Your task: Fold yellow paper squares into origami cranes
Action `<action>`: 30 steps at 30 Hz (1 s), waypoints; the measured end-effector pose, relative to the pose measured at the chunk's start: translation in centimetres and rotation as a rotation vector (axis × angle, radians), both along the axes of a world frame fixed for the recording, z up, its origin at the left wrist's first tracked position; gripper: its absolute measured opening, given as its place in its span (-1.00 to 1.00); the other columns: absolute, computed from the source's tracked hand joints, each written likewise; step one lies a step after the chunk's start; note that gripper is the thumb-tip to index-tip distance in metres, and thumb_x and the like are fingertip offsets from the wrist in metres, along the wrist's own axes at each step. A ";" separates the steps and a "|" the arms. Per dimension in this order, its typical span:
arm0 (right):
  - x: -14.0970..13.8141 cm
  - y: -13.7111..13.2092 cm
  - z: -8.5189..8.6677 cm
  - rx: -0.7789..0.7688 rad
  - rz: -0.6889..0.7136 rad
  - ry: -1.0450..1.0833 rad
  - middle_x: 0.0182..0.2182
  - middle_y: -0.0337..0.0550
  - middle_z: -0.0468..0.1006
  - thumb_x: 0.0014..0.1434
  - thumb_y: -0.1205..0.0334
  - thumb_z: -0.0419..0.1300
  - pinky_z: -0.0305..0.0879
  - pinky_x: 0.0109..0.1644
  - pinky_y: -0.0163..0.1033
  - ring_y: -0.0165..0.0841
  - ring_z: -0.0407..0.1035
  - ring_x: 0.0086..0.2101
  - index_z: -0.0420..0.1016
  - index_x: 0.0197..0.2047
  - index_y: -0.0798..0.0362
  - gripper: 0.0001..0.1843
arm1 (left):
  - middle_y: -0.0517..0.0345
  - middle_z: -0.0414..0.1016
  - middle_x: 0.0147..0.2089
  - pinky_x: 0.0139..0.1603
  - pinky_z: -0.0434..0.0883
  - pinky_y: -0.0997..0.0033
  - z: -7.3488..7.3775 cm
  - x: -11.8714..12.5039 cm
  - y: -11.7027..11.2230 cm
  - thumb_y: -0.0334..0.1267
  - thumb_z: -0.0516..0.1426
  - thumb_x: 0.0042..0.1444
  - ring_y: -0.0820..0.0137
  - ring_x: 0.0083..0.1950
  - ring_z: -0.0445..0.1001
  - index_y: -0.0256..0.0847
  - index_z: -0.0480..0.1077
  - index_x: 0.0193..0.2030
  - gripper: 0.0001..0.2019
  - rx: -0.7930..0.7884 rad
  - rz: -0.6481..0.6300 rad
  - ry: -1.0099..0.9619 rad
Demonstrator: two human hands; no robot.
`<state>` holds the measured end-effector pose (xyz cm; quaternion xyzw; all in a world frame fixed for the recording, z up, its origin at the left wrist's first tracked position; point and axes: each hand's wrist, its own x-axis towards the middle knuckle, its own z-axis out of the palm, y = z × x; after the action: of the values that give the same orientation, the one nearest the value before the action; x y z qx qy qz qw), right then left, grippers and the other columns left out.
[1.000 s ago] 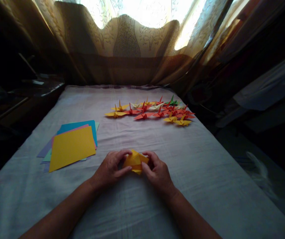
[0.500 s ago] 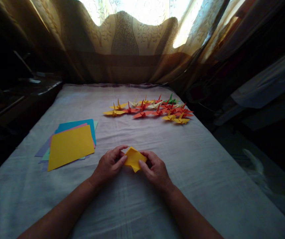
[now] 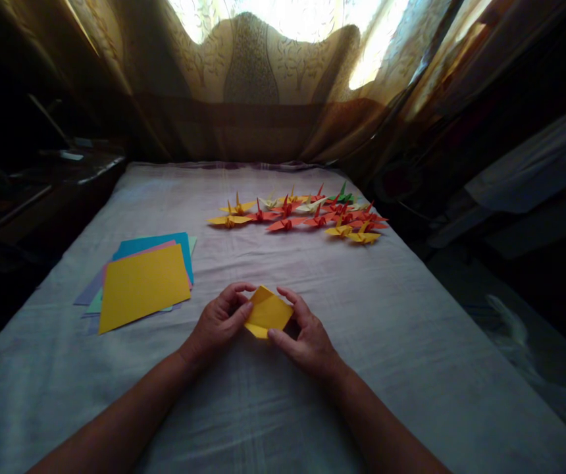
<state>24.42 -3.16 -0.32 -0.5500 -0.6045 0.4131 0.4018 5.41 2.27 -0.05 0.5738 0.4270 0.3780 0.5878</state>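
A small piece of folded yellow origami paper is held between my two hands, just over the cloth-covered surface. My left hand pinches its left corner, thumb on top and the other fingers behind. On the opposite side, my right hand grips the lower right edge with the thumb, while its index finger arches near the upper right edge. The paper is diamond-like in outline, with a narrow flap along its lower left edge. Its underside is hidden.
Left of my hands lies a stack of coloured paper sheets, yellow on top. Several folded paper cranes in red, yellow, cream and green stand farther back on the pale cloth. Behind hangs a patterned curtain.
My right thumb has shifted left along the paper's lower edge, and my right index finger has lifted. The lower point of the paper now shows as a flap at the lower left.
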 end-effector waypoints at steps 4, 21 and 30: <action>0.0 0.0 -0.2 0.031 0.000 -0.016 -0.33 -0.25 0.55 0.07 0.23 0.21 0.36 -0.28 -0.32 -0.42 0.43 -0.40 0.12 0.31 0.03 -0.26 | 0.26 0.40 -0.33 -0.32 0.40 0.50 0.0 0.0 0.1 -0.03 0.22 0.10 0.45 -0.35 0.45 -0.15 0.40 0.06 -0.58 -0.004 0.046 -0.040; 1.8 1.1 -1.1 0.194 -0.181 -0.273 -0.27 -0.12 0.63 0.14 0.28 0.07 0.45 -0.16 -0.24 -0.32 0.52 -0.29 0.48 0.03 0.06 -0.62 | 0.02 0.58 -0.06 0.06 0.34 0.18 0.4 -1.6 0.7 -0.28 0.06 0.24 0.24 -0.02 0.49 -0.10 0.52 0.03 -0.70 0.904 0.011 0.694; 2.2 1.0 -0.2 0.344 0.115 -0.300 -0.11 -0.08 0.63 0.16 0.38 0.04 0.42 0.03 -0.18 -0.31 0.50 -0.11 0.50 0.07 0.02 -0.57 | -0.01 0.50 0.19 0.34 0.01 -0.15 -0.5 -1.9 1.0 -0.23 0.01 0.30 0.13 0.27 0.36 -0.05 0.41 0.19 -0.63 0.871 -0.258 0.783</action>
<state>26.60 -2.11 -0.56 -0.4935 -0.7492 0.2398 0.3710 3.54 3.22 -0.59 0.9057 0.3445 0.2044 0.1386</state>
